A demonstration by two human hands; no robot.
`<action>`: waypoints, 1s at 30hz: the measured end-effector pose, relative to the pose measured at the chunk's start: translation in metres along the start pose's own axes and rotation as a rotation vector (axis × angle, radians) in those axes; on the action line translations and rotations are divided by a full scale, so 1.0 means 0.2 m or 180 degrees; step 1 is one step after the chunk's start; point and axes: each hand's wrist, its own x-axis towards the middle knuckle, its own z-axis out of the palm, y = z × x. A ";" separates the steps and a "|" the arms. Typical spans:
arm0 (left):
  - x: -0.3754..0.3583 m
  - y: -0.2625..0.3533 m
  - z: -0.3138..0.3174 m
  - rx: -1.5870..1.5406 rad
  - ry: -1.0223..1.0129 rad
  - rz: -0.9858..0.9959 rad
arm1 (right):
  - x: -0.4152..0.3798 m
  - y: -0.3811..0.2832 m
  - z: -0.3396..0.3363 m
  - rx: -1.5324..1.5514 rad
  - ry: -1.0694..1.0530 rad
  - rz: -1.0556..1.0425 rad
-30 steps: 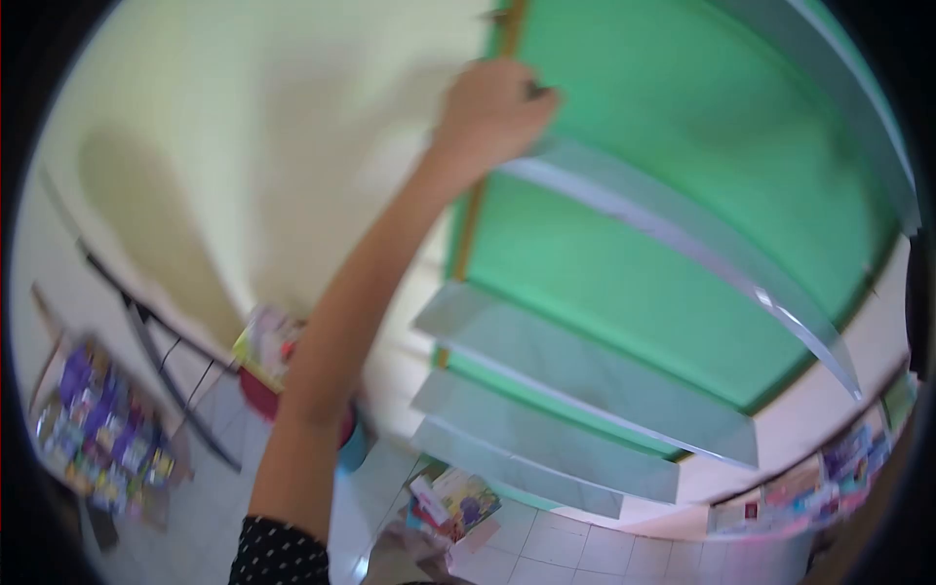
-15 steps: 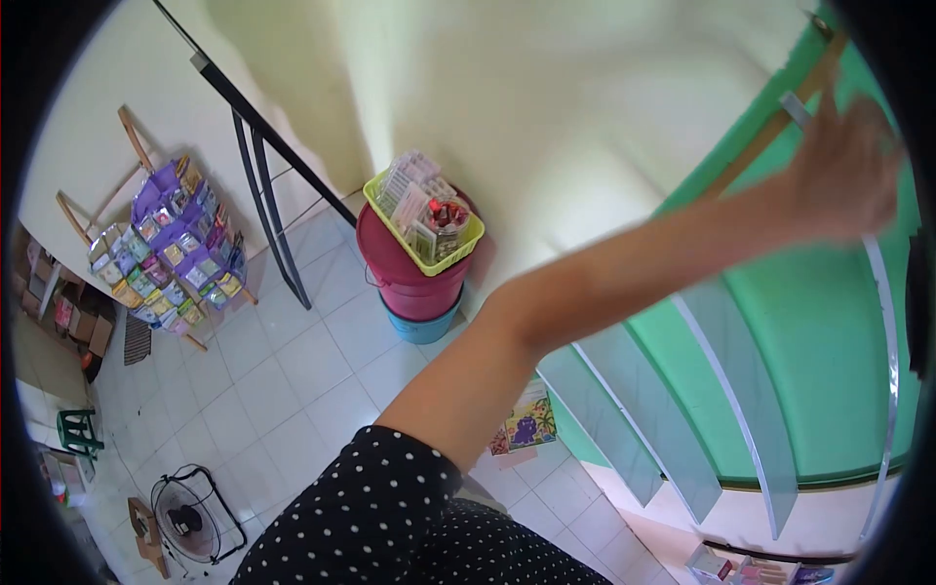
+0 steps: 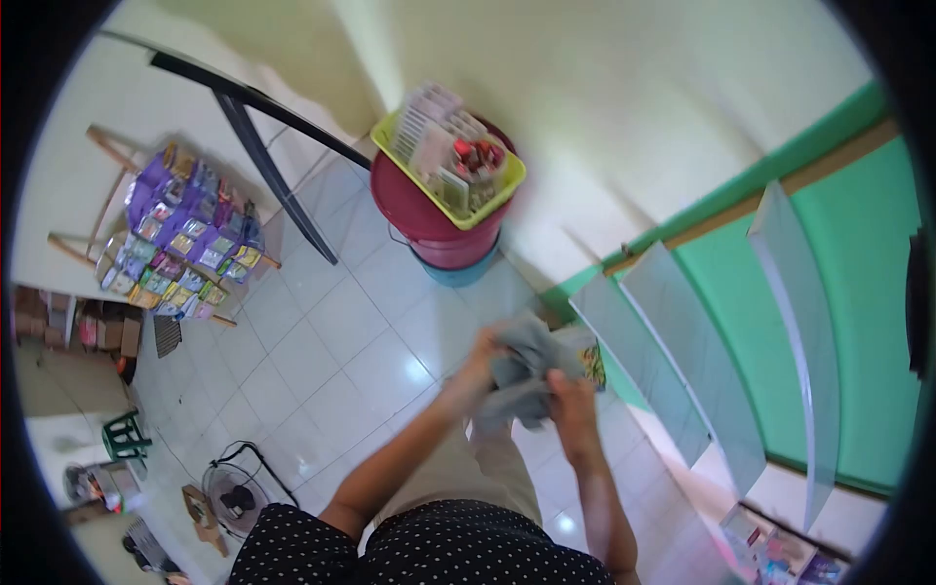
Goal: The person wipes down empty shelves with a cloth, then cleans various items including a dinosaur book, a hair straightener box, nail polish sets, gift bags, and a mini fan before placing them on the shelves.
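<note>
A crumpled grey cloth [image 3: 528, 375] hangs between both hands in front of my body, above the tiled floor. My left hand [image 3: 478, 363] is closed on its left side, slightly blurred by motion. On the right side, my right hand [image 3: 573, 400] grips the cloth, thumb pressed on top. Beyond the hands, to the right, glass shelves [image 3: 697, 366] stand out from a green wall panel [image 3: 858, 322].
A yellow basket [image 3: 507, 195] of plastic items sits on a maroon lidded bucket [image 3: 444, 239]. A purple rack of small packets [image 3: 185, 229] leans at the left. A fan [image 3: 234, 497] and green stool [image 3: 125, 436] stand lower left.
My left arm has come down from the upper glass shelf area. Both hands now hold the grey cloth before my body. My view has shifted and turned slightly.
</note>
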 end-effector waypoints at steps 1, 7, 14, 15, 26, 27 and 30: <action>-0.01 0.03 -0.09 -0.0865 0.0695 -0.0250 | 0.03 0.08 0.04 -0.0002 0.0001 -0.0422; 0.63 0.33 -1.08 -0.0992 0.2401 0.0854 | 0.04 0.60 -0.04 -0.0118 0.0346 -0.0140; 0.93 0.31 -1.26 0.0499 0.2777 0.1113 | 0.03 1.30 -0.44 -0.1251 0.1123 0.0431; 0.90 0.30 -1.18 0.1249 0.2594 0.0946 | 0.09 1.42 -0.54 -0.1499 0.1179 0.0521; 0.31 0.21 -0.91 0.4274 0.2859 0.1972 | 0.98 1.71 -1.47 -0.4384 0.2042 0.0622; 0.24 0.13 -0.95 0.4391 0.2884 0.1731 | 1.04 1.70 -1.49 -0.4439 0.2051 0.0913; 0.04 -0.16 -1.01 0.4279 0.2684 0.0805 | 1.12 1.71 -1.47 -0.4680 0.2196 0.1216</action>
